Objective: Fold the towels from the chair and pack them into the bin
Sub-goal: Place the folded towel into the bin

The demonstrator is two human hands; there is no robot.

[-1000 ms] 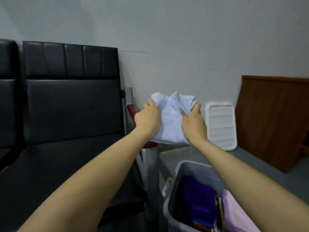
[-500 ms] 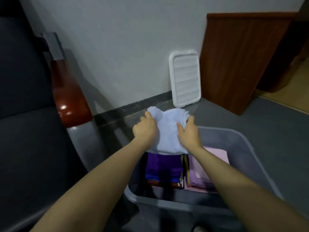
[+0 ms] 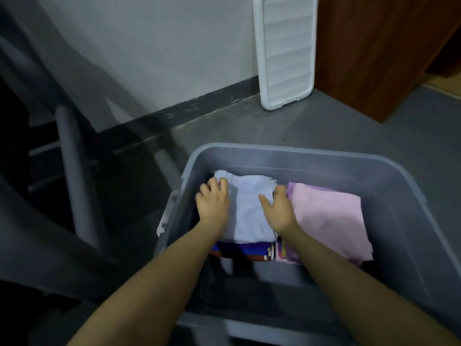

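Here your two forearms reach down into the grey bin [image 3: 294, 156] on the floor. Your left hand [image 3: 213, 204] grips the left edge of the folded white towel [image 3: 247, 211], fingers curled over its far corner; your right hand [image 3: 278, 207] holds its right edge, thumb on top. The towel lies on the left stack, over dark blue folded cloth [image 3: 249, 249], just beside the pink towel [image 3: 329, 218]. Further off, a white lid [image 3: 287, 51] leans against the wall beside a brown wooden panel [image 3: 374, 53]. No writing is readable anywhere.
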